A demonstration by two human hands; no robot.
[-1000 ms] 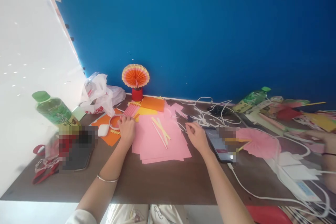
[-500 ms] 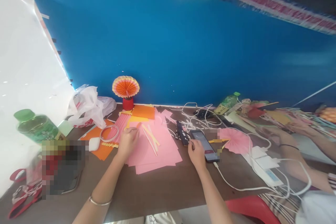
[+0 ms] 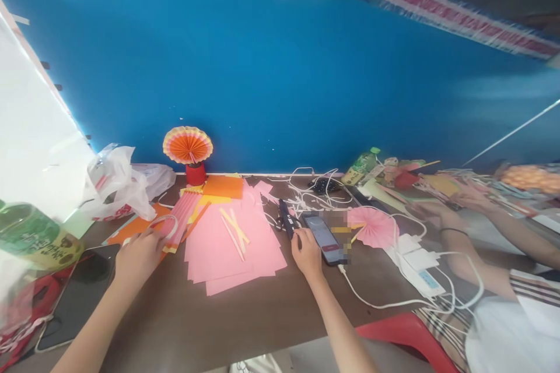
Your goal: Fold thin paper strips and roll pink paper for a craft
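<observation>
Bench (image 3: 254, 326) is bearing paper (image 3: 259, 245). Left hand (image 3: 142, 250) is half-curling at a ring (image 3: 175, 224), right hand (image 3: 307, 249) at a black object (image 3: 286, 215); grips unclear.

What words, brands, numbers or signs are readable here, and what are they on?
No text reads clearly:
Near bottle: label characters, too blurred.
Far bottle: label markings, too small.
White plastic bag: red print, creased and unclear.
Lit phone: screen details, too small.
White block among cables: blue label, unreadable.

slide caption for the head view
Left hand and right hand flank pink paper sheets, a pleated orange fan standing behind.
</observation>
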